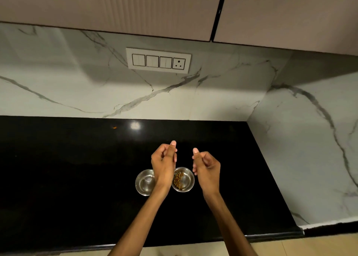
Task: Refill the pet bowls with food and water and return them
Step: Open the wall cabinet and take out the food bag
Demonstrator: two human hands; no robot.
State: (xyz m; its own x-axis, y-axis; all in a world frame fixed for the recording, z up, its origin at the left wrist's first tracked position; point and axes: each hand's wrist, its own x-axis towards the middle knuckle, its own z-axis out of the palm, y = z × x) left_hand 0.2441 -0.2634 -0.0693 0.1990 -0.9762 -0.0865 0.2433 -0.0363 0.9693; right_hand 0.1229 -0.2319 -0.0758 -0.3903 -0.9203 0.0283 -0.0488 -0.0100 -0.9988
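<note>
Two small steel bowls stand side by side on the black counter. The left bowl looks to hold clear water. The right bowl holds brown kibble. My left hand hovers above and between the bowls, fingers curled into a loose fist with the thumb up, and its wrist hides part of both rims. My right hand is held the same way, just right of the kibble bowl. Neither hand holds anything.
A marble backsplash runs behind the counter, with a switch and socket panel on it. A marble side wall closes off the counter at the right. Cabinets hang overhead. The counter's front edge is near my body.
</note>
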